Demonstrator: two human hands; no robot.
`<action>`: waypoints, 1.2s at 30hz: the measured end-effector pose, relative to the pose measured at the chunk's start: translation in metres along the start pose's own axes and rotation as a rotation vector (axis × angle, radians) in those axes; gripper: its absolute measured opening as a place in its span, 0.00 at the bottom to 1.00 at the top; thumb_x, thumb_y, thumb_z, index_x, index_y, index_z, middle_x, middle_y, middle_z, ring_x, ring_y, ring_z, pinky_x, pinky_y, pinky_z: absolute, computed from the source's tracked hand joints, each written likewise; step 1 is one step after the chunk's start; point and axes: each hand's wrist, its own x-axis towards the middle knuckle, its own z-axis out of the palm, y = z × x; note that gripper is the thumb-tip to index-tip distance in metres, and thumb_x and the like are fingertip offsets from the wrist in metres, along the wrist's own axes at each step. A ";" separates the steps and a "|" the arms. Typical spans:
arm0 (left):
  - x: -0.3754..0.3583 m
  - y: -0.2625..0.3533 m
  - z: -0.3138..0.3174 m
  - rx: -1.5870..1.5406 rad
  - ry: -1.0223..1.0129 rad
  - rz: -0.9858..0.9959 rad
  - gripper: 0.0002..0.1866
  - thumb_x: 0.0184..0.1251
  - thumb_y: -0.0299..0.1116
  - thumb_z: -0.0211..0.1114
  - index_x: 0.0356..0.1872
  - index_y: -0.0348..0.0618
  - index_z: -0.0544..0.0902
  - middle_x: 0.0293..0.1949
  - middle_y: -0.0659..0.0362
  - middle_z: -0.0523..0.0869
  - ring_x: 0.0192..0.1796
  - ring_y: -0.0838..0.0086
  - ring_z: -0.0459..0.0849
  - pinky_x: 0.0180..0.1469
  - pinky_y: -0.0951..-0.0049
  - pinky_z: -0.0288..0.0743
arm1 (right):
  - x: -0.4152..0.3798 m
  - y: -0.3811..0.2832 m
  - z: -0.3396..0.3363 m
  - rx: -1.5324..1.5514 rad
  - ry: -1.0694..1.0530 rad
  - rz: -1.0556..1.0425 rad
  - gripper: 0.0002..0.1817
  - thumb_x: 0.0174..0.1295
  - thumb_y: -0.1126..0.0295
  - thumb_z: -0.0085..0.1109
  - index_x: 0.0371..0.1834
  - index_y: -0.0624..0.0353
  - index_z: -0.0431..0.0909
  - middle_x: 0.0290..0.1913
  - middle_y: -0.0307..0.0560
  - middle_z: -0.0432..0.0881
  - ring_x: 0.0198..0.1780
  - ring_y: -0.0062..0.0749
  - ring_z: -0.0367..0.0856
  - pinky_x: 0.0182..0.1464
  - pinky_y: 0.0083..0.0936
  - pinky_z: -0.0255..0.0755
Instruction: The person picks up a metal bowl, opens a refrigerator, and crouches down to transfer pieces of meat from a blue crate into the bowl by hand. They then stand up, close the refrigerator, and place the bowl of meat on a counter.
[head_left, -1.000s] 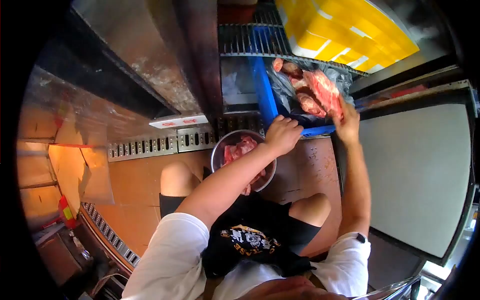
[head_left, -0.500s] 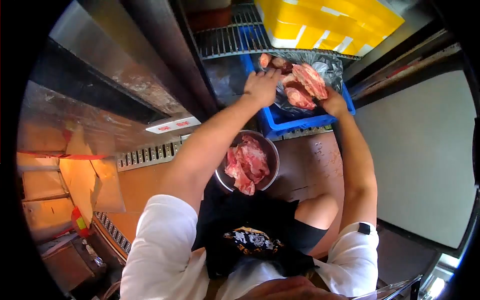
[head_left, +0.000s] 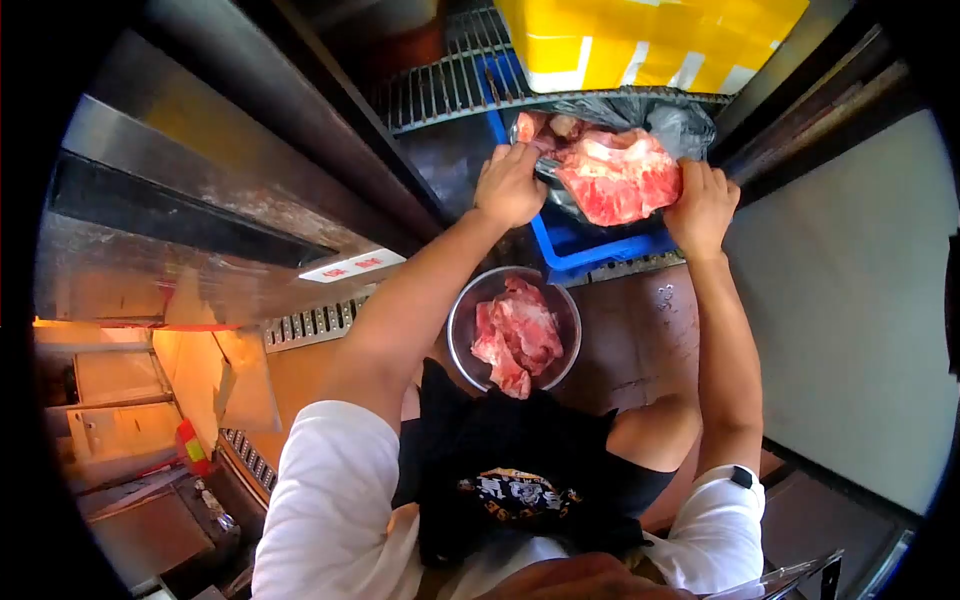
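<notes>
"Where are the arms?"

"Stretched up. The right hand (head_left: pixel 702 205) is curled part-closed, holding bumpy red meat (head_left: pixel 622 180), upper middle."

"The left hand (head_left: pixel 510 185)?"

"Bent, by the crinkly bag (head_left: pixel 682 128). Can't tell its grip."

The single view looks forward and steeply down from the person's head, above and behind the fingers (head_left: pixel 505 160) and near them; its wide, round field runs from the wire shelf (head_left: pixel 460 88) beyond them to the black cloth (head_left: pixel 530 440) this side.
</notes>
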 end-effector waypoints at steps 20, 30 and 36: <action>-0.015 0.018 -0.017 0.152 -0.156 0.089 0.25 0.56 0.49 0.62 0.53 0.51 0.83 0.54 0.58 0.82 0.62 0.59 0.73 0.57 0.47 0.70 | 0.007 0.064 -0.084 -0.274 0.183 0.058 0.13 0.56 0.67 0.59 0.45 0.49 0.78 0.43 0.38 0.81 0.48 0.39 0.78 0.53 0.41 0.65; -0.009 0.035 -0.044 0.395 -0.324 0.079 0.27 0.62 0.50 0.56 0.58 0.46 0.81 0.64 0.55 0.75 0.69 0.57 0.67 0.74 0.38 0.45 | -0.041 0.018 -0.018 -0.017 -0.163 0.089 0.25 0.55 0.67 0.66 0.58 0.49 0.75 0.50 0.49 0.76 0.52 0.50 0.76 0.51 0.46 0.72; -0.014 0.019 -0.018 0.387 -0.235 -0.019 0.29 0.61 0.49 0.55 0.60 0.43 0.80 0.68 0.53 0.70 0.71 0.51 0.62 0.73 0.34 0.44 | -0.002 -0.043 -0.026 0.287 -0.002 -0.044 0.21 0.57 0.73 0.61 0.56 0.59 0.76 0.52 0.55 0.80 0.54 0.55 0.77 0.56 0.45 0.71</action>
